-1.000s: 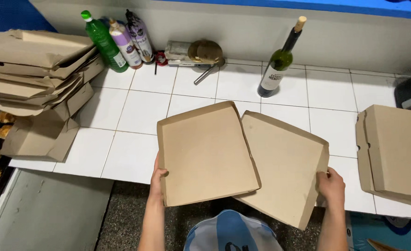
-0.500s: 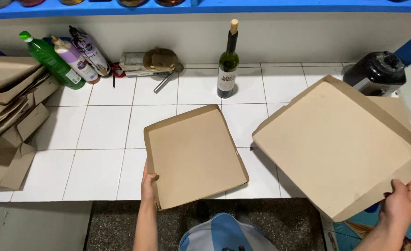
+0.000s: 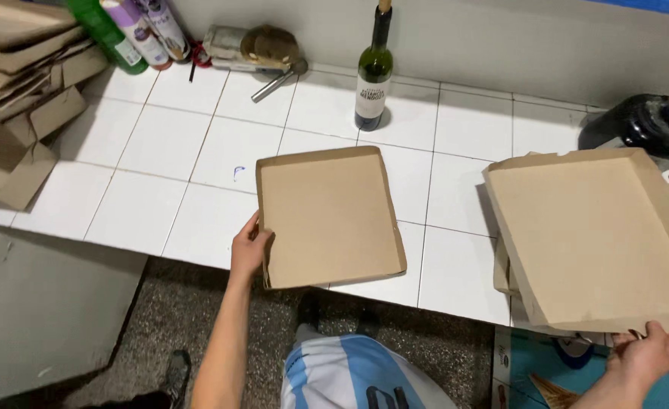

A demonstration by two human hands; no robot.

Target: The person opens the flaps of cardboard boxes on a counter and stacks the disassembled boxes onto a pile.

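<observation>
Head view: left hand (image 3: 249,250) and right hand (image 3: 643,356) grip two empty cardboard trays (image 3: 327,216)

Brown cardboard trays (image 3: 327,216) (image 3: 592,235); white tiled counter (image 3: 160,144); dark green wine bottle (image 3: 373,72).

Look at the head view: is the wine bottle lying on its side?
No, the wine bottle stands upright on the tiled counter by the wall.

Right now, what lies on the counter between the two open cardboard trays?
Head view: only bare white counter tiles lie between the left tray and the right tray; the wine bottle stands farther back.
</observation>
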